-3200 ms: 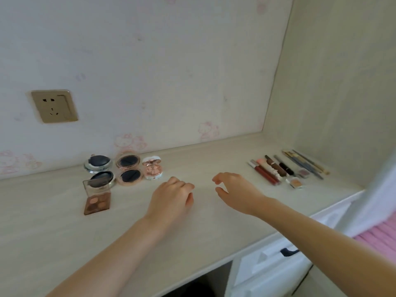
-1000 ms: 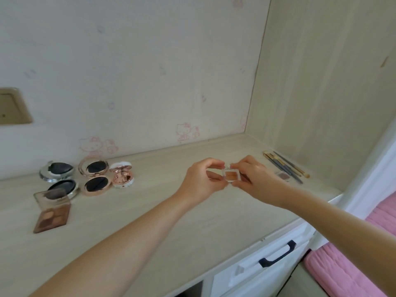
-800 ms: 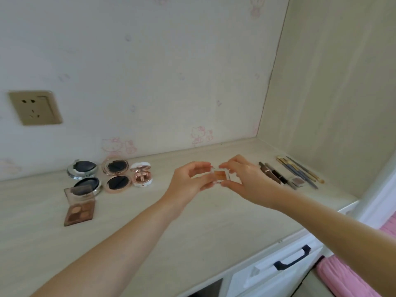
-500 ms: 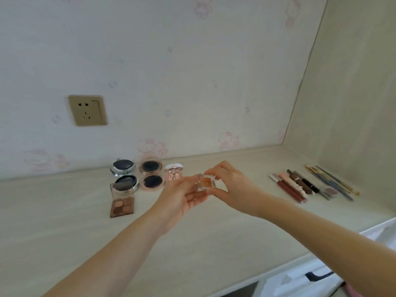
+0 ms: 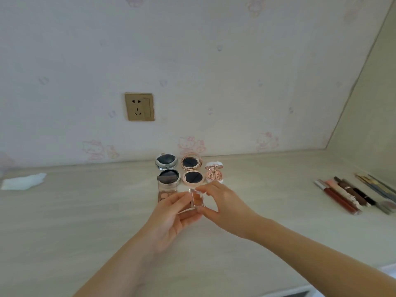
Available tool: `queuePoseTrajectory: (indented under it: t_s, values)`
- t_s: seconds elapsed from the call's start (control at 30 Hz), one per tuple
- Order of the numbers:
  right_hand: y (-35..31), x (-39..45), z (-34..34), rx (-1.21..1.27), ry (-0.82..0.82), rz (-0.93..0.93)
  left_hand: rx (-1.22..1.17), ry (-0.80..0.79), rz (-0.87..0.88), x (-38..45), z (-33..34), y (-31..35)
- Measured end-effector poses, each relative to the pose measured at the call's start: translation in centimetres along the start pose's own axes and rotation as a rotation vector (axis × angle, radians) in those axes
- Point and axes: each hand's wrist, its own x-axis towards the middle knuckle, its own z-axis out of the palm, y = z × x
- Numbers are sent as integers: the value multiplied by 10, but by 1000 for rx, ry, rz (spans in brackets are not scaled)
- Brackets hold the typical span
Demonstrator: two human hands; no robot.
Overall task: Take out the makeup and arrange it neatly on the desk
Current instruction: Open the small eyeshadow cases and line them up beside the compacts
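A small clear square eyeshadow case (image 5: 197, 198) with an orange pan is held above the desk (image 5: 64, 221) between both hands. My left hand (image 5: 171, 219) cradles its lower left side with thumb and fingers. My right hand (image 5: 225, 203) pinches its top and bottom right corners. Just behind it lie an open brown eyeshadow palette (image 5: 166, 189), a silver round compact (image 5: 166, 166), a rose-gold round compact (image 5: 191, 170) and a small pink ornate compact (image 5: 215, 174). A row of lip glosses and pencils (image 5: 351, 195) lies at the right.
A gold wall socket (image 5: 139, 106) sits above the compacts. A crumpled white tissue (image 5: 22, 181) lies at the far left of the desk. A wood side panel (image 5: 368, 125) closes the right end. The desk's front edge runs along the lower right.
Both hands picked the small square case from the right-hand row and carried it left, to just in front of the compacts. The view has turned left with them.
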Motion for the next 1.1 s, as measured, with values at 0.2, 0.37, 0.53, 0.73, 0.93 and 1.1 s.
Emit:
queuePoseTrajectory:
  t_s: [0.2,0.37,0.53,0.73,0.93,1.1]
  values:
    - [-1,6,9,28,-7,29,-6,38,32,3,-2,-4]
    - [4,11,4,91,11,106,-24,74,58,10,9,0]
    - [7,11,-2,118,36,120,-124,41,39,14,9,-6]
    - [4,4,-1,160,33,89,-156,8,-30,12,1,-9]
    - [1,0,-1,185,-1,67,-149,-13,-36,7,3,-10]
    - [-2,1,-5,267,9,130,-102,-6,-16,7,1,-11]
